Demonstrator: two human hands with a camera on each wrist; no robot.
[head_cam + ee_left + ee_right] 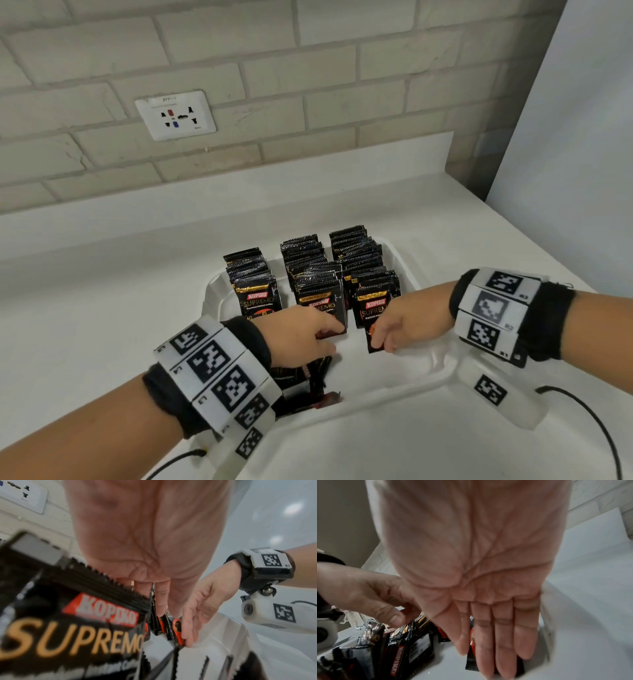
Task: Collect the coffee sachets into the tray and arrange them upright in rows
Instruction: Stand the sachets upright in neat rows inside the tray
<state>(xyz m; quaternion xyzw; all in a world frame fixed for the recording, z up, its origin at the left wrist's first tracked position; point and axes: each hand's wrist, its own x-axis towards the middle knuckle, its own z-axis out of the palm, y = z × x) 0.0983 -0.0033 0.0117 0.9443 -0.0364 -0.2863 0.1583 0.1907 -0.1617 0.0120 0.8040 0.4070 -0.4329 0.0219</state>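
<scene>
Black Kopiko coffee sachets stand upright in three rows, left, middle and right, inside a white tray. My left hand pinches the front sachet of the middle row low down between thumb and curled index. My right hand holds straight fingers against the front sachet of the right row. A few loose sachets lie flat in the tray under my left wrist. One sachet fills the left wrist view close up.
The tray sits on a white counter against a brick wall with a power socket. A tall white panel closes off the right side. A black cable trails from my right wrist over the near counter.
</scene>
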